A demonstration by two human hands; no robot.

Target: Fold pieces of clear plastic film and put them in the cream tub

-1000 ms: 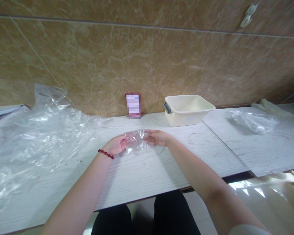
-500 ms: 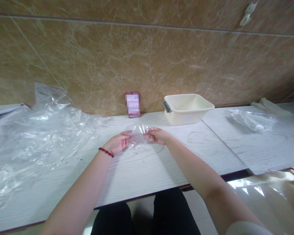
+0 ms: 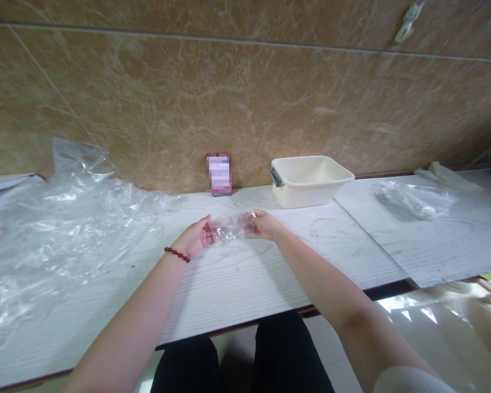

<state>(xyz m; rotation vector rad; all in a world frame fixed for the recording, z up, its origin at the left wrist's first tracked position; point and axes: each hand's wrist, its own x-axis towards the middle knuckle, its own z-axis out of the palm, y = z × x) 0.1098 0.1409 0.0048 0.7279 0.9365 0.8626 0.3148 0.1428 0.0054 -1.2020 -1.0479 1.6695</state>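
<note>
A small piece of clear plastic film (image 3: 228, 231) is stretched between my two hands just above the white table (image 3: 237, 284). My left hand (image 3: 195, 238), with a red bead bracelet on the wrist, pinches its left end. At the right end, my right hand (image 3: 262, 224) has its fingers closed on the film. Both hands are in the middle of the table, a short way in front of the wall.
A large heap of crumpled clear plastic (image 3: 53, 229) covers the table's left side. A cream plastic tub (image 3: 311, 180) and a small card (image 3: 219, 174) stand against the brown marble wall. Another clear bag (image 3: 417, 199) lies on the adjoining table at right.
My hands have moved a little farther from me and pulled the film out flatter and lower. It was more bunched up between them before.
</note>
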